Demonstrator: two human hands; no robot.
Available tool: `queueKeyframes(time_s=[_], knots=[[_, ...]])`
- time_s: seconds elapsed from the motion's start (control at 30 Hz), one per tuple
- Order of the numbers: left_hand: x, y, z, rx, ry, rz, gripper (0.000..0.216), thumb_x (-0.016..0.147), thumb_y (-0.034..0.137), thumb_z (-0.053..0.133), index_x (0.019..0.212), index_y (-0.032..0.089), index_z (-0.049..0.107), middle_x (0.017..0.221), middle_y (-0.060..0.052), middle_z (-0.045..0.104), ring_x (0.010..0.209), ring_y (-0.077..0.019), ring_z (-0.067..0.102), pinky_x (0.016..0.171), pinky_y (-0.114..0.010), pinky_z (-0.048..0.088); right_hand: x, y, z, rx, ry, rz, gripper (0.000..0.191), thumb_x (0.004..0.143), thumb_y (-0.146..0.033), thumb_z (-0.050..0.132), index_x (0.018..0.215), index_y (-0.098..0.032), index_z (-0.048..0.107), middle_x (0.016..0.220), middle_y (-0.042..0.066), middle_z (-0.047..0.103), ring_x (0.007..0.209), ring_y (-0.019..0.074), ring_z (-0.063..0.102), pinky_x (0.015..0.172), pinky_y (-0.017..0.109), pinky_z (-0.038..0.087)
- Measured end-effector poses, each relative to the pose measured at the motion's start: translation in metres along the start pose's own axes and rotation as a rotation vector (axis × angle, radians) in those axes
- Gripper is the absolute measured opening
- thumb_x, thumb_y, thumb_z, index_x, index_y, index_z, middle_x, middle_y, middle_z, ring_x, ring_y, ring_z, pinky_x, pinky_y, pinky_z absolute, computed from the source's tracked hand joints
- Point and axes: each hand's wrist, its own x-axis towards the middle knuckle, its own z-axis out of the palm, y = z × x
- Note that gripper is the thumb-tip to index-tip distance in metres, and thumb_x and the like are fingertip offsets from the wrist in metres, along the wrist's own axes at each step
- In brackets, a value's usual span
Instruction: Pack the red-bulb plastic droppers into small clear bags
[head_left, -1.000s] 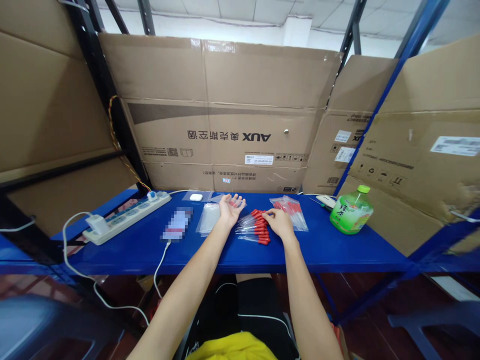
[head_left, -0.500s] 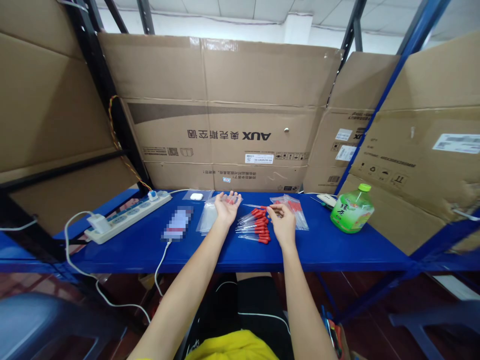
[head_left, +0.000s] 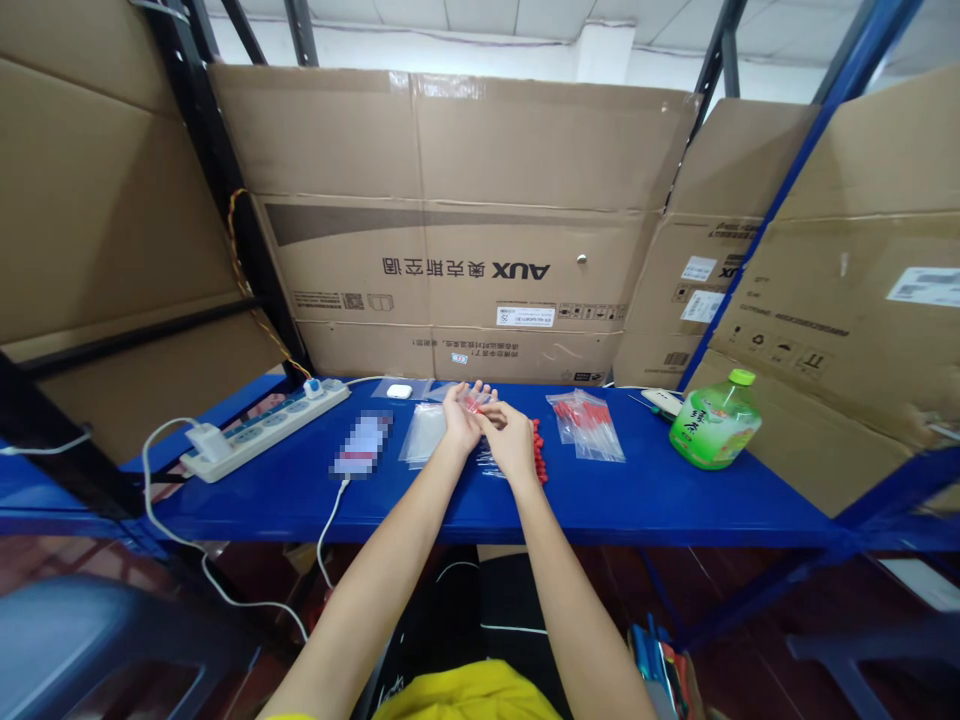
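My left hand [head_left: 459, 418] is held palm up over the blue shelf [head_left: 645, 490], its fingers loosely cupped round a few thin clear tubes with red caps [head_left: 474, 401]. My right hand [head_left: 511, 437] has come over to it and pinches one of those tubes at the left palm. Under the right hand lies a loose pile of red-capped tubes [head_left: 535, 452], mostly hidden by it. A clear bag packed with such tubes [head_left: 588, 424] lies to the right. Empty clear bags [head_left: 424, 432] lie just left of my left hand.
A green drink bottle [head_left: 715, 421] lies on the right. A phone [head_left: 362, 445] on a white cable, a white power strip [head_left: 262, 428] and a small white earbud case [head_left: 400, 391] sit to the left. Cardboard boxes [head_left: 480, 220] wall in the back.
My right hand left the pile, lifted one tube and carried it left to my left palm. The left hand stayed palm up. The view shifted slightly.
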Motion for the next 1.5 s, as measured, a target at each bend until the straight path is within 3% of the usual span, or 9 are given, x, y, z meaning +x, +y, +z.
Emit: queueKeyframes(time_s=[0.33,0.57,0.87,1.07,1.2,1.33,1.43,1.5], knots=[[-0.001,0.004,-0.001,-0.008,-0.056,-0.058,0.007,0.080,0.015,0.056,0.084,0.016,0.062,0.082,-0.007,0.071,0.076,-0.0195,0.071,0.090,-0.041,0.059,0.022,0.002,0.012,-0.160,0.079,0.030,0.008,0.083,-0.031,0.074,0.087,-0.025,0.076,0.091,0.002,0.081,0.085,0.0196,0.076,0.087,0.029,0.056],[0.000,0.009,0.000,-0.011,-0.090,-0.151,0.015,0.085,0.026,0.059,0.091,0.014,0.065,0.080,-0.009,0.071,0.076,-0.0205,0.072,0.090,-0.040,0.059,0.015,-0.002,0.013,-0.158,0.082,-0.014,0.011,0.085,-0.034,0.072,0.092,-0.025,0.073,0.089,0.001,0.080,0.082,0.0188,0.075,0.084,0.027,0.055],[-0.001,0.001,0.002,0.032,-0.136,-0.150,0.013,0.081,0.011,0.062,0.092,0.012,0.067,0.085,-0.008,0.073,0.082,-0.0189,0.073,0.099,-0.040,0.057,0.020,-0.005,0.015,-0.306,0.100,0.053,0.012,0.088,-0.032,0.068,0.091,-0.027,0.078,0.094,0.003,0.081,0.090,0.0215,0.074,0.085,0.028,0.052],[0.005,0.001,0.000,0.100,-0.118,-0.166,0.009,0.083,0.011,0.060,0.088,0.012,0.068,0.082,-0.008,0.072,0.075,-0.0172,0.072,0.091,-0.035,0.058,0.018,-0.005,0.012,-0.421,0.070,-0.012,0.019,0.093,-0.031,0.062,0.098,-0.026,0.079,0.103,0.004,0.079,0.095,0.0214,0.071,0.085,0.028,0.050],[0.008,0.002,-0.003,0.179,-0.039,-0.098,0.006,0.080,0.009,0.062,0.079,0.015,0.062,0.075,-0.005,0.068,0.069,-0.0158,0.067,0.079,-0.032,0.059,0.013,-0.004,-0.008,-0.518,0.016,-0.073,0.024,0.095,-0.024,0.057,0.106,-0.026,0.079,0.108,0.005,0.077,0.098,0.0208,0.069,0.089,0.028,0.049],[0.007,0.002,-0.006,0.218,0.020,-0.017,0.011,0.081,0.009,0.064,0.076,0.016,0.057,0.075,-0.004,0.064,0.069,-0.0142,0.064,0.075,-0.031,0.058,-0.004,0.005,-0.051,-0.683,-0.006,0.019,0.020,0.096,-0.031,0.060,0.103,-0.029,0.078,0.101,0.005,0.075,0.094,0.0222,0.070,0.082,0.030,0.049],[0.005,0.001,-0.005,0.219,0.005,-0.030,0.012,0.082,0.009,0.062,0.076,0.017,0.055,0.073,-0.002,0.061,0.065,-0.0119,0.060,0.076,-0.032,0.057,-0.020,0.016,-0.079,-0.774,-0.001,0.130,0.020,0.095,-0.039,0.064,0.106,-0.028,0.077,0.103,0.008,0.074,0.095,0.0250,0.071,0.077,0.031,0.048],[0.004,0.000,-0.004,0.206,-0.009,-0.055,0.013,0.083,0.009,0.061,0.075,0.017,0.053,0.071,0.000,0.058,0.062,-0.0106,0.057,0.077,-0.033,0.057,-0.028,0.021,-0.089,-0.758,-0.068,0.167,0.022,0.095,-0.041,0.064,0.109,-0.029,0.076,0.101,0.006,0.075,0.093,0.0249,0.071,0.075,0.031,0.048]])
